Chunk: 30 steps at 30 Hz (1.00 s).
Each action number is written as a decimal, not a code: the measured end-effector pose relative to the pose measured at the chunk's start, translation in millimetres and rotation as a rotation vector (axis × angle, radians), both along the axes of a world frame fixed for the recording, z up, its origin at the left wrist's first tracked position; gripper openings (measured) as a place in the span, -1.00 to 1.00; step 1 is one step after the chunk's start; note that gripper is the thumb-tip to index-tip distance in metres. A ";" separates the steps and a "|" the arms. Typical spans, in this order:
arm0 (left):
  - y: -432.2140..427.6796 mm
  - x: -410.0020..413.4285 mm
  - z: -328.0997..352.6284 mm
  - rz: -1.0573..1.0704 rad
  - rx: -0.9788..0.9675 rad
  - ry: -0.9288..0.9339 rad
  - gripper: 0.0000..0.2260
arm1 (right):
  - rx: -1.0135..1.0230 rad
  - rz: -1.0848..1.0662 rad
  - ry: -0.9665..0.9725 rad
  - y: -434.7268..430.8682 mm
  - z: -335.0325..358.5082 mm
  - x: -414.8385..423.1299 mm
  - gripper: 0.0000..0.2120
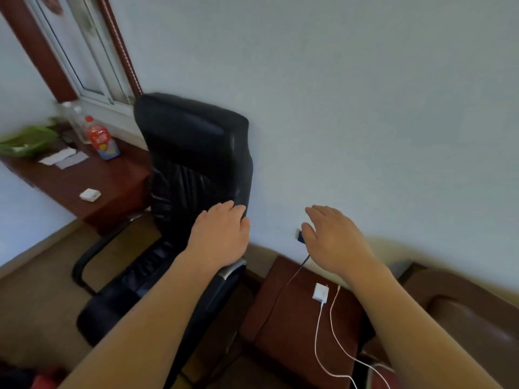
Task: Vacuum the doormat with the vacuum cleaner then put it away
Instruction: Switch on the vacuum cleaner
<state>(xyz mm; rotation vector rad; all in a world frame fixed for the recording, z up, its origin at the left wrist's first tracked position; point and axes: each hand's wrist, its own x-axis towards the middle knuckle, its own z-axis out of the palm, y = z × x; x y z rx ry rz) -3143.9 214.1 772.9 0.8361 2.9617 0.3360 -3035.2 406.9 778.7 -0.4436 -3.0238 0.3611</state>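
A white charger (320, 293) and cable (316, 342) lie on the brown side table (283, 327).

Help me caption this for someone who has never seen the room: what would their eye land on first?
The big black chair in the middle, against the pale wall, with the left hand resting on its back edge. Next, the right hand hovers by a dark plug low on the wall, above a brown table where a white charger and its cord lie.
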 end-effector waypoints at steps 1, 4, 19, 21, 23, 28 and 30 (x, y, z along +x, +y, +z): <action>-9.1 2.8 1.0 0.020 0.007 0.003 -0.62 | 0.000 0.022 0.000 -7.7 0.8 -1.4 -0.60; -41.3 10.9 3.0 0.078 0.027 0.015 -0.59 | 0.017 0.087 0.000 -34.0 3.5 -5.8 -0.60; -276.4 72.8 2.3 0.409 0.004 -0.015 -0.57 | -0.012 0.426 0.036 -254.6 10.6 -20.3 -0.62; -312.4 84.9 0.4 0.458 0.019 -0.012 -0.57 | -0.016 0.471 0.032 -288.3 8.6 -18.5 -0.62; -348.6 98.2 -1.9 0.501 0.032 -0.011 -0.57 | -0.034 0.510 0.034 -322.1 6.3 -16.8 -0.62; -436.2 137.8 -5.2 0.625 0.058 -0.007 -0.58 | -0.086 0.610 0.053 -407.2 1.4 -9.5 -0.64; -468.4 151.4 -6.7 0.685 0.054 0.000 -0.57 | -0.103 0.653 0.058 -440.0 1.8 -6.3 -0.65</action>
